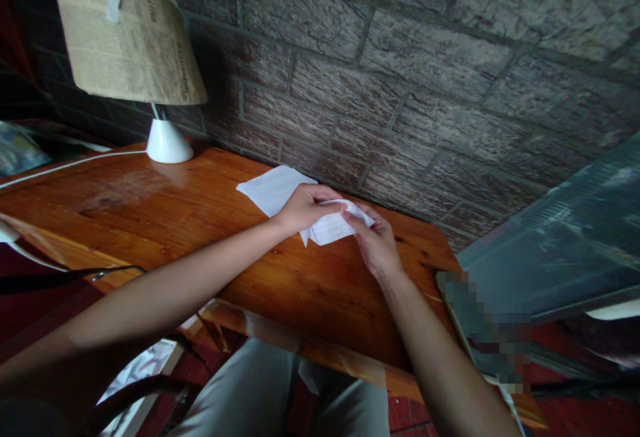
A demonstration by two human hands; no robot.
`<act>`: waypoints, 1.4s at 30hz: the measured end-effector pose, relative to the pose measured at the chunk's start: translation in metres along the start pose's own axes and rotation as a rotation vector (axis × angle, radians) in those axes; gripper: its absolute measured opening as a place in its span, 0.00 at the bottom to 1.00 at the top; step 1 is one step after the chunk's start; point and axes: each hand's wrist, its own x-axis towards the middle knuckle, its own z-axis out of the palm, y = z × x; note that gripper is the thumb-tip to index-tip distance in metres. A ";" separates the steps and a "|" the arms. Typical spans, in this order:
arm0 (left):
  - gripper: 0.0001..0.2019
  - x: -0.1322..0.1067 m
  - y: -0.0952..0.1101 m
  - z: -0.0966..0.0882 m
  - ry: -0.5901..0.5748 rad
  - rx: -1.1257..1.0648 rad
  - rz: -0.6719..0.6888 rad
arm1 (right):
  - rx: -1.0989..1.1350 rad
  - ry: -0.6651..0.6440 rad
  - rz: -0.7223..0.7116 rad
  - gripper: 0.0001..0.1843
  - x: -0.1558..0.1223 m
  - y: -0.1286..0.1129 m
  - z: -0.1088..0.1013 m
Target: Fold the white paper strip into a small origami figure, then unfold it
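Note:
Over the back part of the wooden desk, a folded sheet of paper (pixel 333 229) with faint writing is held between both hands. My left hand (pixel 306 209) grips its left and top side, thumb lying across the paper. On the right edge, my right hand (pixel 375 233) pinches it, the thumb in front and the fingers behind. The two thumb tips nearly meet at the top of the sheet. Just left of my left hand lies a small stack of white papers (pixel 273 189), partly covered by that hand.
A lamp (pixel 170 140) with a newsprint shade stands at the back left of the desk (pixel 210 203), its white cord running left. Behind rises a brick wall (pixel 320 97). A blurred flat object lies at the right edge, beside a translucent panel (pixel 560 237).

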 end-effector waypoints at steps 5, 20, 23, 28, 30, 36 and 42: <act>0.13 0.000 0.001 0.000 -0.001 -0.020 -0.017 | 0.001 -0.023 0.005 0.14 0.000 -0.001 -0.002; 0.14 -0.001 0.003 -0.001 -0.019 -0.019 -0.031 | -0.129 0.041 -0.064 0.17 -0.003 -0.002 -0.001; 0.14 0.000 0.001 0.000 0.003 -0.012 -0.016 | -0.195 0.056 -0.084 0.18 -0.004 -0.004 0.000; 0.14 0.001 -0.001 0.000 0.009 -0.016 -0.019 | -0.200 0.067 -0.108 0.18 -0.005 -0.004 0.002; 0.14 0.000 -0.001 0.000 0.012 -0.012 -0.013 | -0.182 0.053 -0.099 0.17 -0.005 -0.004 0.002; 0.15 0.000 0.000 0.001 0.012 -0.001 -0.005 | -0.185 0.031 -0.095 0.19 -0.005 -0.003 0.003; 0.15 0.000 0.001 0.000 0.012 -0.017 -0.004 | -0.244 0.026 -0.110 0.19 -0.005 -0.004 0.003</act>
